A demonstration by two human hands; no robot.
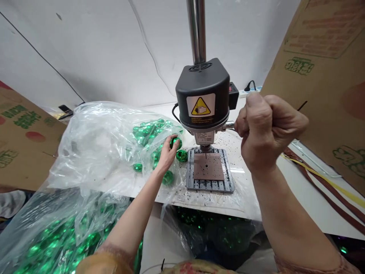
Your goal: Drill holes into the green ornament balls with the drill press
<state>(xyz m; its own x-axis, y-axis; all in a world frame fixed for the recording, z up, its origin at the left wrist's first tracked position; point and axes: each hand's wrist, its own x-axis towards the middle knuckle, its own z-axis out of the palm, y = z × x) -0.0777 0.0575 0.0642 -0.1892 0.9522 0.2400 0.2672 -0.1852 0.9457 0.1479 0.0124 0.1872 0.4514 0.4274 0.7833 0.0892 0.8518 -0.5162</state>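
My left hand has its fingers curled round a shiny green ball, just left of a small drill press. Another green ball with a dark hole lies beside it on the table. My right hand is closed in a fist at the end of the press's feed lever; the grip itself is hidden inside the fingers. Below the drill bit, a brown square plate with a small hole rests on the slotted grey base. No ball stands on the plate.
A clear plastic bag with several green balls spreads over the table's left side. More balls fill a bag below. Cardboard boxes flank the table. Dark shavings litter the area around the base. Straps lie at right.
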